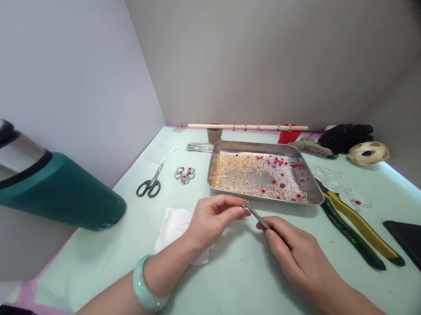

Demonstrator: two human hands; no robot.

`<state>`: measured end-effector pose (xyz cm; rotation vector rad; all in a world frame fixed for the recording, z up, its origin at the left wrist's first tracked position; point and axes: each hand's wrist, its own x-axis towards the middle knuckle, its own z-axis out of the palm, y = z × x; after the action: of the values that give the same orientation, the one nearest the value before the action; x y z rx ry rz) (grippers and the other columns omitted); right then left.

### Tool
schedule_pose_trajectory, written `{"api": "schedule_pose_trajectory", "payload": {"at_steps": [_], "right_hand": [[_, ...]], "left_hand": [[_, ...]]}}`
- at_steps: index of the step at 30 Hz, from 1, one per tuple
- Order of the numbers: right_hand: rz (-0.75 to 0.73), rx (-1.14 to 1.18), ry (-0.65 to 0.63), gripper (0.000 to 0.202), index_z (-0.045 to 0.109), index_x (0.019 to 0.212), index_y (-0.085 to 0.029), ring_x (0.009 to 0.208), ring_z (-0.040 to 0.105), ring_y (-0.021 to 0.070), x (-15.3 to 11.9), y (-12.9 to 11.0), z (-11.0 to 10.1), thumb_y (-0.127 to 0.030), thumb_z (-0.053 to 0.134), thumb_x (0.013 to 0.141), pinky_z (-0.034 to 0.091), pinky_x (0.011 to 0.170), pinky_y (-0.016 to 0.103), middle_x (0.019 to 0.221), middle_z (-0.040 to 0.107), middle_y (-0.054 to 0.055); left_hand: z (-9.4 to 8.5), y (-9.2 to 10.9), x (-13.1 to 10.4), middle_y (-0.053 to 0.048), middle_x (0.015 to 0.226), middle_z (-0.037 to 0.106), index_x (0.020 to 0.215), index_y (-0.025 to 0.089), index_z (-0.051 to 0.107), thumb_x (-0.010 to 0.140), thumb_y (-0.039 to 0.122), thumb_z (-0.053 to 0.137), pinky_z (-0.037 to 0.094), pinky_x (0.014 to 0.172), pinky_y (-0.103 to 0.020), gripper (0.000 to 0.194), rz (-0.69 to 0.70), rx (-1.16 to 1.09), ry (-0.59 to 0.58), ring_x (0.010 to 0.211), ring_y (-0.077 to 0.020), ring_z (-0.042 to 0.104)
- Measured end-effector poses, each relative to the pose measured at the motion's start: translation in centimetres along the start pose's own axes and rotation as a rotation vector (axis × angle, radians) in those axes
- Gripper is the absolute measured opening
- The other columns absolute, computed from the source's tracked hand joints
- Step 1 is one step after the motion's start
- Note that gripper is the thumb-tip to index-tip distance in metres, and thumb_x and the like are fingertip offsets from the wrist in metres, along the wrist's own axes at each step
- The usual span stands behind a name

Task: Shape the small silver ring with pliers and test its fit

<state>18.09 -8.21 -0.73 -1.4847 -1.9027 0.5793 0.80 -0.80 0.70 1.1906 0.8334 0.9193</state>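
My left hand (217, 219) is closed in a pinch just in front of the metal tray. A tiny silvery piece shows at its fingertips, too small to name. My right hand (294, 247) grips a pair of slim metal tweezers (259, 216), whose tip meets the left fingertips at that piece. Behind both hands, the tray (266, 202) holds gold beads (229, 168), clear beads and several red and purple ones. A folded white tissue (170, 226) lies partly under my left wrist.
Scissors (148, 187) and a beaded wire ornament (185, 174) lie left of the tray. A green bottle (55, 190) leans in at far left. Green-and-yellow pliers (357, 229) and a black flat object (415, 247) are at right. A wooden stick (215, 126) spans the back.
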Motion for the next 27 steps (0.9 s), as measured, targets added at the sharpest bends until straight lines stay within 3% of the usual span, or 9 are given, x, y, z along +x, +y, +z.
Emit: {"api": "schedule_pose_trajectory", "payload": {"at_steps": [6,9,14,16,21,27], "right_hand": [[0.005,-0.035,0.034,0.018,0.052,0.092,-0.021,0.072,0.057,0.0147,-0.1,-0.1,0.2,-0.028,0.036,0.093,0.043,0.064,0.028,0.081,0.058,0.001],[-0.001,-0.009,0.013,0.018,0.052,0.096,-0.021,0.072,0.056,0.0141,-0.12,-0.23,0.2,-0.028,0.036,0.094,0.043,0.064,0.028,0.082,0.058,0.001],[0.039,0.052,-0.013,0.019,0.052,0.101,-0.022,0.074,0.056,0.013,-0.06,-0.41,0.05,-0.029,0.036,0.094,0.044,0.066,0.027,0.084,0.06,0.0],[0.048,0.065,-0.008,0.019,0.053,0.101,-0.022,0.073,0.056,0.013,-0.06,-0.47,-0.03,-0.03,0.036,0.094,0.043,0.065,0.026,0.083,0.06,-0.001],[0.051,0.061,-0.005,0.019,0.052,0.097,-0.022,0.07,0.056,0.0142,-0.2,-0.58,-0.19,-0.03,0.035,0.094,0.044,0.064,0.027,0.08,0.06,0.0],[-0.052,-0.078,0.042,0.016,0.049,0.089,-0.02,0.069,0.055,0.0158,-0.25,-0.1,0.14,-0.026,0.035,0.093,0.043,0.062,0.03,0.079,0.057,0.003]], "left_hand": [[0.05,0.03,0.07,-0.008,0.1,0.069,0.079,0.014,0.068,0.07,0.017,0.07,0.052,0.082,-0.028,0.009,0.023,0.032,-0.027,0.085,-0.0148,0.066],[-0.01,0.04,0.07,-0.01,0.105,0.067,0.077,0.013,0.068,0.071,0.019,0.069,0.052,0.081,-0.027,0.009,0.015,0.044,-0.035,0.09,-0.0156,0.065],[-0.07,0.14,0.07,-0.011,0.111,0.065,0.083,0.013,0.069,0.076,0.023,0.065,0.054,0.076,-0.027,0.013,-0.029,-0.016,-0.073,0.083,-0.0142,0.066],[-0.07,0.1,0.09,-0.011,0.108,0.066,0.086,0.012,0.068,0.076,0.024,0.066,0.054,0.075,-0.028,0.015,-0.038,-0.043,-0.079,0.079,-0.0137,0.067],[-0.11,-0.09,0.09,-0.007,0.076,0.07,0.093,0.012,0.068,0.078,0.024,0.064,0.053,0.073,-0.028,0.019,-0.047,-0.005,-0.079,0.073,-0.0143,0.067],[-0.09,-0.04,0.06,-0.008,0.087,0.069,0.088,0.012,0.066,0.076,0.025,0.066,0.054,0.07,-0.029,0.018,-0.028,0.032,-0.083,0.069,-0.0135,0.066]]}}
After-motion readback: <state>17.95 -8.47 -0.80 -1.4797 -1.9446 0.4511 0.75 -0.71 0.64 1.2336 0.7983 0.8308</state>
